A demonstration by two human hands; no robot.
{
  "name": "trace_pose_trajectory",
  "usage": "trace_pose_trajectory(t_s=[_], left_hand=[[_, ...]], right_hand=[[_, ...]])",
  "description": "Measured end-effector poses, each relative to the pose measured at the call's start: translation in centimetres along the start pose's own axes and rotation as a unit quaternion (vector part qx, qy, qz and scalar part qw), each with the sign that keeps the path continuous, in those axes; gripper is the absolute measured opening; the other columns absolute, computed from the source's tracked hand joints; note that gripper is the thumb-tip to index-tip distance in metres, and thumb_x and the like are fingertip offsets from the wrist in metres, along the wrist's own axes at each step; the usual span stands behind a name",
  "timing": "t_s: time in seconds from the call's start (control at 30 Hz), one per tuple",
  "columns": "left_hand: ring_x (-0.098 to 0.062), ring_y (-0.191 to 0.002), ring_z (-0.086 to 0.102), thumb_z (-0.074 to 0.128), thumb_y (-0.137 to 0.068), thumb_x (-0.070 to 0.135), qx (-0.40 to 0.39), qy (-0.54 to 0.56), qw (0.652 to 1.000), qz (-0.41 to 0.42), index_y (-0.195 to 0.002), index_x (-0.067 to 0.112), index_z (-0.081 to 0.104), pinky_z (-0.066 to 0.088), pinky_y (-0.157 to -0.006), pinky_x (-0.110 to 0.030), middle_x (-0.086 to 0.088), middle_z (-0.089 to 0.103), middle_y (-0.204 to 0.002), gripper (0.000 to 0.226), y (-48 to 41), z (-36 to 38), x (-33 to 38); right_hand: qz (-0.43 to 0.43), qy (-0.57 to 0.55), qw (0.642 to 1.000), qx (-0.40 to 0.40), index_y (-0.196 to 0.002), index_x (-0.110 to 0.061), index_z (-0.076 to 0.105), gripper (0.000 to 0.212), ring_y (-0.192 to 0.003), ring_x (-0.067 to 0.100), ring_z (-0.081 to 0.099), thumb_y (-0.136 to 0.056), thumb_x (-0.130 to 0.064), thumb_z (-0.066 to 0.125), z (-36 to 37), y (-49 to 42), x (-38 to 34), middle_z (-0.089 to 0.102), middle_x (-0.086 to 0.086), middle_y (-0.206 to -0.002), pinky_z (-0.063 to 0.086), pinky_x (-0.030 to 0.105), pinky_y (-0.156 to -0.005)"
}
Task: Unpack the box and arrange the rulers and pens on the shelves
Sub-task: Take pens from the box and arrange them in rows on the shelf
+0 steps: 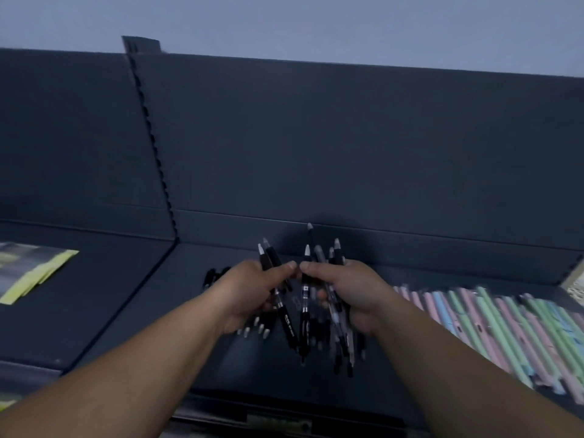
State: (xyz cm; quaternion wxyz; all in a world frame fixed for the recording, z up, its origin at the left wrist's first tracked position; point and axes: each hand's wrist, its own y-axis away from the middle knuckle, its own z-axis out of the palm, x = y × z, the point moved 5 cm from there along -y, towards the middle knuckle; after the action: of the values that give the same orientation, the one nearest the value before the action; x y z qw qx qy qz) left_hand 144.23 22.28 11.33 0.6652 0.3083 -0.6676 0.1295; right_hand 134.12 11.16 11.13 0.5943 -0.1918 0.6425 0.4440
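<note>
**Black pens (304, 314) held in both hands over a dark shelf**

The black pens, with pale tips pointing up and away, are fanned out in a loose bunch above the middle of a dark grey shelf (151, 311). The left hand (252, 289) curls its fingers and thumb around two or three of them. The right hand (350, 289) grips a larger cluster, some with clear barrels. The two hands sit close together, forefingers nearly touching at the tips. Both forearms reach in from the bottom of the view.

A few more black pens (257, 330) lie on the shelf just under the left hand. To the right, a row of pastel pens (505, 320) in pink, green and blue lies side by side. On the neighbouring shelf section to the left are blurred yellow packets (34, 273). A tall dark back panel (316, 137) rises behind.
</note>
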Motion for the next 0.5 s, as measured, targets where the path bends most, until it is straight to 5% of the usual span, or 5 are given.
trace_pose_trajectory(t_s=[0.07, 0.2, 0.37, 0.5], left_hand=[[-0.023, -0.074, 0.062, 0.063, -0.086, 0.047, -0.012, -0.031, 0.999, -0.004, -0.097, 0.009, 0.072, 0.049, -0.071, -0.033, -0.014, 0.073, -0.09, 0.04, -0.1, -2.4, -0.6], [-0.019, -0.067, 0.053, 0.065, -0.066, 0.071, -0.023, -0.091, 0.996, -0.001, -0.097, 0.012, 0.071, 0.043, -0.061, -0.028, -0.015, 0.071, -0.088, 0.067, 0.0, -5.5, -1.2], [-0.002, -0.043, 0.044, 0.057, -0.09, 0.045, -0.065, -0.16, 0.985, 0.023, -0.083, 0.02, 0.071, 0.038, -0.046, -0.013, 0.01, 0.056, -0.056, 0.029, 0.1, -6.3, -1.3], [0.002, -0.041, 0.047, 0.057, -0.092, 0.041, -0.043, -0.166, 0.985, 0.031, -0.081, 0.02, 0.069, 0.037, -0.046, -0.011, 0.013, 0.057, -0.05, 0.026, -0.1, -7.3, -1.4]], right_hand=[[0.01, -0.025, 1.0, 0.007, -0.11, -0.001, 0.069, 0.039, -0.044, 0.005, 0.052, -0.08, -0.023, 0.078, 2.3, -0.6, 0.3, 0.071, 0.006, -0.09, 0.043, 0.019, -0.043], [0.03, -0.063, 0.997, 0.03, -0.121, -0.002, 0.058, 0.055, -0.043, 0.005, 0.054, -0.076, -0.024, 0.081, 5.1, -1.8, 0.6, 0.068, -0.001, -0.07, 0.044, 0.019, -0.043], [0.026, -0.065, 0.997, 0.025, -0.112, -0.004, 0.063, 0.042, -0.045, 0.006, 0.053, -0.077, -0.02, 0.08, 7.0, -3.0, 0.7, 0.065, -0.001, -0.065, 0.045, 0.02, -0.043], [0.015, -0.021, 1.0, 0.002, -0.089, -0.009, 0.071, 0.014, -0.047, 0.006, 0.051, -0.083, -0.021, 0.076, 8.1, -3.6, 0.5, 0.067, -0.001, -0.066, 0.045, 0.021, -0.045]])
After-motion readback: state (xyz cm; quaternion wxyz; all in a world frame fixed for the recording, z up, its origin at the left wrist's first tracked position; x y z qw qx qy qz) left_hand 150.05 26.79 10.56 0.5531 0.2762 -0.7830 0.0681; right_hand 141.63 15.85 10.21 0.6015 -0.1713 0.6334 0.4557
